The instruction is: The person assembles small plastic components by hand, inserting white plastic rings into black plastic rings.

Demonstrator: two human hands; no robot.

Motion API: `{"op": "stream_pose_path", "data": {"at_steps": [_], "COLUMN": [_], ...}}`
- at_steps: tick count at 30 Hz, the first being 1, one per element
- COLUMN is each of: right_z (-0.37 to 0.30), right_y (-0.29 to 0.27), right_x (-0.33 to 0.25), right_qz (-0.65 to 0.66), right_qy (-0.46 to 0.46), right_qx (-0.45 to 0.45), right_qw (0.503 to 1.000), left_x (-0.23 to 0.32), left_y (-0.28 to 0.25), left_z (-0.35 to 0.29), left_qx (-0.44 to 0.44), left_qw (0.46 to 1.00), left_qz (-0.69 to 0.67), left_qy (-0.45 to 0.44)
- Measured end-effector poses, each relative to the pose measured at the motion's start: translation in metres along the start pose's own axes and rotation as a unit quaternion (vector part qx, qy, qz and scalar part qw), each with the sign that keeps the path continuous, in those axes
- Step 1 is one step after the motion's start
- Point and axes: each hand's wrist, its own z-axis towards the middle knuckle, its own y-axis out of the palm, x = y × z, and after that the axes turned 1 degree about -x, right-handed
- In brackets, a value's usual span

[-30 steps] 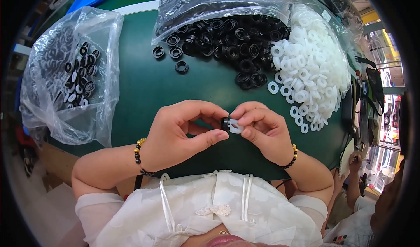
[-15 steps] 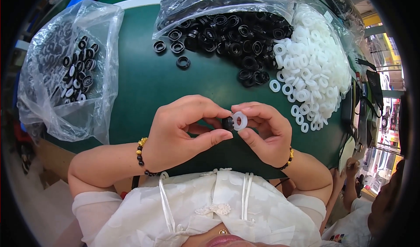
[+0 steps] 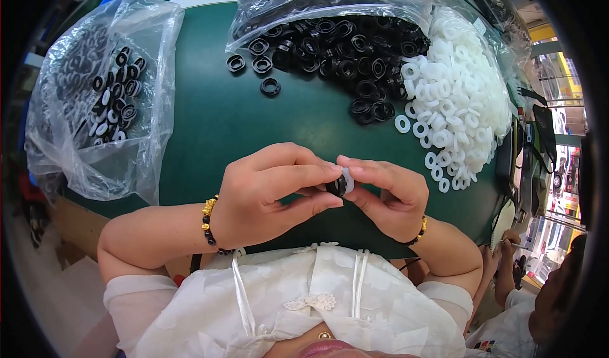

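White ring (image 3: 349, 179) turned, against black ring (image 3: 337, 186), between hands (image 3: 257, 190) (image 3: 398, 196)

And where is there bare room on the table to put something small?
Bare green tabletop shows between the left clear bag and the black ring pile, down to the left hand. Crowded: upper right, where that pile meets the white rings.

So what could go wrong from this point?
Slipping: the left hand and right hand hold the small black ring and white ring by the fingertips, so either might pop loose.
Misalignment: fingers partly cover both rings, so a crooked fit could go unnoticed.
Mixing: the black heap borders the white heap, so pieces may stray across.
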Motion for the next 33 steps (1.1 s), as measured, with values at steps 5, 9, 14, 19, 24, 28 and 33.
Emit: {"op": "stream_pose_path", "data": {"at_steps": [5, 9, 14, 19, 24, 28, 33], "right_z": [0.001, -0.001, -0.003, -0.004, -0.014, -0.02, -0.017], "right_y": [-0.001, -0.001, -0.001, 0.001, 0.011, 0.008, 0.016], "right_x": [0.001, 0.003, 0.006, 0.005, -0.003, -0.012, -0.01], "right_qz": [-0.021, -0.02, -0.009, -0.011, -0.024, 0.09, 0.332], "right_qy": [-0.025, -0.049, -0.054, -0.043, -0.019, 0.107, 0.146], "right_qx": [-0.004, -0.011, -0.013, -0.015, -0.025, -0.117, -0.08], "right_qw": [0.999, 0.999, 0.998, 0.999, 0.999, 0.983, 0.928], "left_x": [0.0, 0.001, 0.0, 0.0, -0.003, -0.014, -0.014], "left_y": [-0.001, -0.001, 0.0, 0.0, 0.006, 0.009, -0.004], "left_z": [0.002, 0.002, 0.002, 0.001, 0.003, 0.002, 0.016], "left_qx": [0.0, 0.003, 0.0, -0.007, 0.019, 0.05, -0.005], "left_qw": [1.0, 0.999, 1.0, 0.999, 0.993, 0.983, 0.988], "left_qz": [0.018, 0.025, 0.018, 0.033, 0.097, 0.134, 0.143], "left_qy": [0.013, 0.022, 0.018, 0.03, 0.071, 0.114, 0.06]}}
